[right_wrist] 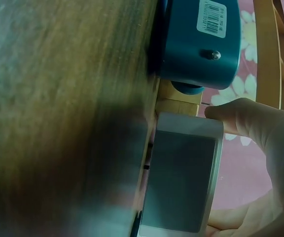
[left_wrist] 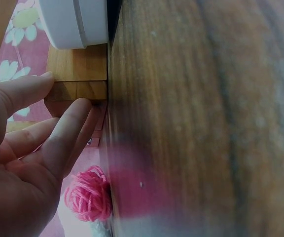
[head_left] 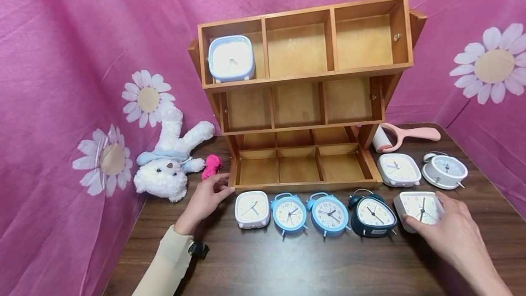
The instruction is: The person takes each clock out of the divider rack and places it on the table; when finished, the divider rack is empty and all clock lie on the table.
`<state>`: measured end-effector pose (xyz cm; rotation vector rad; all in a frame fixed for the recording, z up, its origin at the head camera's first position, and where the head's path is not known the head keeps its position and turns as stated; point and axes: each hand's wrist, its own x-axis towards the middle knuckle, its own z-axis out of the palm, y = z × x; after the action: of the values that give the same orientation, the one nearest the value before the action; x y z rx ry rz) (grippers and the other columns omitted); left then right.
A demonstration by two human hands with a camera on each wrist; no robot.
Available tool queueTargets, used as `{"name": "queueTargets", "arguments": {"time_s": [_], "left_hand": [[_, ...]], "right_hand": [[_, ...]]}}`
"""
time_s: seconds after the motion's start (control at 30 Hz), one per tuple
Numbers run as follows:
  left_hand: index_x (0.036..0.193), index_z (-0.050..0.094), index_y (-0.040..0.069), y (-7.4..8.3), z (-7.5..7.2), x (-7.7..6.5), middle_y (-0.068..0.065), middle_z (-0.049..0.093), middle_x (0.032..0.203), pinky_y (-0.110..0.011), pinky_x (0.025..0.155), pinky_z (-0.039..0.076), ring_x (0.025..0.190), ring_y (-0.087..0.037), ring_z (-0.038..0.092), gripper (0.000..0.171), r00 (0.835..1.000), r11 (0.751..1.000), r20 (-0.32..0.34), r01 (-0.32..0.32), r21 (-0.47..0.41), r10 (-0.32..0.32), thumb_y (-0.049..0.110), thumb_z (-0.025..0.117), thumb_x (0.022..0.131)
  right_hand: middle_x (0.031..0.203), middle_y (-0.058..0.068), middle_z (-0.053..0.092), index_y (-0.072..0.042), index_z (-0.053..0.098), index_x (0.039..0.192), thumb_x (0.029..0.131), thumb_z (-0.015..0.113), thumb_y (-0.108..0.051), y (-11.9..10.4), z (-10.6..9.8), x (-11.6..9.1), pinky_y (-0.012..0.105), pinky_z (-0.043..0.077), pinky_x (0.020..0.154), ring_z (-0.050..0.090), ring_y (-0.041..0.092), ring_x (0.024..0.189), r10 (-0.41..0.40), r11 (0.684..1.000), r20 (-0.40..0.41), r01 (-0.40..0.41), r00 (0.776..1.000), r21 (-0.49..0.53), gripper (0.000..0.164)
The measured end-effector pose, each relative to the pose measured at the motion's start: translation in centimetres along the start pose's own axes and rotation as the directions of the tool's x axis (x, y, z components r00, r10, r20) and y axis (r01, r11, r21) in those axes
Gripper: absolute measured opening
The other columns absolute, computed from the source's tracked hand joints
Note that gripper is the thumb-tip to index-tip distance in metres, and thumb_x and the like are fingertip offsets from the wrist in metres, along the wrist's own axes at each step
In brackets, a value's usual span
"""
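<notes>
My right hand (head_left: pixel 458 227) grips a white square alarm clock (head_left: pixel 420 211) at the right end of the front row, thumb on its left side and fingers on its right. The right wrist view shows this clock's grey underside (right_wrist: pixel 181 180). Left of it stands a dark teal alarm clock (head_left: pixel 374 216). My left hand (head_left: pixel 207 200) pinches the lower left front corner of a three-tier wooden shelf (head_left: pixel 304 187), thumb and fingers on different faces in the left wrist view. Beside that corner is a white alarm clock (head_left: pixel 252 209), then two blue ones (head_left: pixel 289 214).
A pale blue clock (head_left: pixel 231 58) sits in the shelf's top left compartment. Two white clocks (head_left: pixel 398 169) and a pink lint roller (head_left: pixel 411 136) lie right of the shelf. At the left are a white teddy bear (head_left: pixel 164 175) and pink yarn (head_left: pixel 212 166). Pink cloth surrounds the table.
</notes>
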<state>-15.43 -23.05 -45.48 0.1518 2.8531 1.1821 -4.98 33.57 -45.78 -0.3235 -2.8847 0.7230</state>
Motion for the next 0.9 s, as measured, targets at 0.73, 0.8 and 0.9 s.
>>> {"name": "queueTargets", "arguments": {"time_s": [0.73, 0.8, 0.9], "left_hand": [[0.149, 0.069, 0.003, -0.22, 0.26, 0.06, -0.013, 0.084, 0.122, -0.041, 0.098, 0.06, 0.11, -0.024, 0.08, 0.051, 1.0, 1.0, -0.002, 0.001, -0.015, -0.001, 0.018, 0.083, 0.103], [0.149, 0.069, 0.003, -0.23, 0.24, 0.08, -0.013, 0.084, 0.123, -0.041, 0.098, 0.061, 0.11, -0.025, 0.08, 0.051, 1.0, 1.0, -0.002, -0.001, -0.011, 0.001, 0.018, 0.083, 0.103], [0.149, 0.069, 0.003, -0.24, 0.21, 0.08, -0.014, 0.083, 0.124, -0.04, 0.096, 0.061, 0.109, -0.025, 0.08, 0.051, 1.0, 1.0, -0.001, 0.003, -0.009, -0.003, 0.018, 0.083, 0.103]], "right_hand": [[0.138, 0.059, 0.042, 0.028, 0.037, 0.151, 0.09, 0.086, -0.034, -0.46, 0.94, 0.07, 0.085, 0.044, 0.097, 0.048, 0.072, 0.123, 0.003, 1.0, 0.056, -0.002, 0.998, -0.016, 0.1], [0.138, 0.058, 0.041, 0.028, 0.037, 0.151, 0.091, 0.085, -0.034, -0.39, 0.96, 0.06, 0.085, 0.043, 0.097, 0.047, 0.072, 0.125, 0.003, 1.0, 0.055, -0.002, 0.998, -0.019, 0.099], [0.138, 0.058, 0.042, 0.028, 0.038, 0.15, 0.091, 0.085, -0.033, -0.29, 1.04, 0.08, 0.085, 0.043, 0.097, 0.047, 0.072, 0.125, -0.004, 1.0, 0.044, 0.005, 0.999, -0.022, 0.097]]}}
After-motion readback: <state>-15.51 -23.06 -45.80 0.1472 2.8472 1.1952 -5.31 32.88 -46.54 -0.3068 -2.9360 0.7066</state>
